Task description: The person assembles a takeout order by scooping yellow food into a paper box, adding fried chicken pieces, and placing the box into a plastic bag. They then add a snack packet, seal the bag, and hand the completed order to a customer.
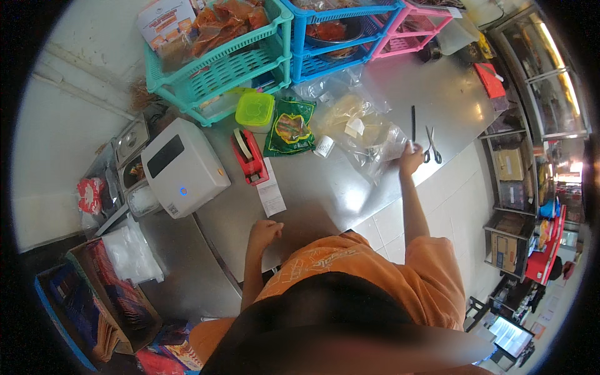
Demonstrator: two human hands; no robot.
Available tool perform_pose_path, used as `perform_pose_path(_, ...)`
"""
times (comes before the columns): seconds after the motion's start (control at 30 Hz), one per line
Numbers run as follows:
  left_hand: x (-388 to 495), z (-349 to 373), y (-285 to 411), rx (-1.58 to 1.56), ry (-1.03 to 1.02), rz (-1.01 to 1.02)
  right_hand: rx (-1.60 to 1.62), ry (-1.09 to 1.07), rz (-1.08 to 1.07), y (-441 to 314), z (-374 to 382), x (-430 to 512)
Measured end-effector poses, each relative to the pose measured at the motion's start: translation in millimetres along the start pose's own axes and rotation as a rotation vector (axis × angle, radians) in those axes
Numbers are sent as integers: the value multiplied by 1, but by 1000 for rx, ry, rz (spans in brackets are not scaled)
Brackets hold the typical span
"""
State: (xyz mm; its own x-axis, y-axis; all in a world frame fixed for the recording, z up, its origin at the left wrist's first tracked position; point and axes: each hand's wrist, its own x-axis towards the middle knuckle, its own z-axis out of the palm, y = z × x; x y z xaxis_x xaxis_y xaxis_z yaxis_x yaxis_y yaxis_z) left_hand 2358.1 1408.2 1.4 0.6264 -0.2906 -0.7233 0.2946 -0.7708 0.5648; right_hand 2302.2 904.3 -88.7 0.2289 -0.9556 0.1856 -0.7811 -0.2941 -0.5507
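Note:
My right hand [411, 159] has its fingers at the edge of clear plastic bags [358, 124], close to a pair of scissors [431, 144] and a black strip [413, 123]; whether it grips the plastic is unclear. My left hand [266, 233] is loosely curled over the steel table, and its contents cannot be told. Just beyond it lies a printed paper slip [272, 194], partly under a red tape dispenser [249, 157]. A green printed packet [291, 126] lies between a tub with a lime-green lid [254, 110] and a small white labelled roll [324, 146].
Stacked teal [234, 70], blue [344, 61] and pink [403, 42] plastic baskets line the back. A white boxy machine [185, 166] stands at left, with white plastic bags [131, 253] nearer me. The steel table's [304, 187] front edge runs beneath my right forearm.

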Motion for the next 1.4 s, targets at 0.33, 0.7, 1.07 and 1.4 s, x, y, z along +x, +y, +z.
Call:
perform_pose_path(0.33, 51, 53, 14, 78, 1029, 158, -112, -299, -213, -114, 8, -90)
perform_pose_path(0.7, -15, 51, 41, -465, 436, -2, 407, -364, -325, -91, -52, -26)
perform_pose_path(1.07, 53, 98, 105, -99, 655, 407, 144, 7, -1216, -210, -50, 25)
perform_pose_path(1.4, 121, 107, 145, -313, 675, 196, 13, -681, -1326, -185, 79, -3)
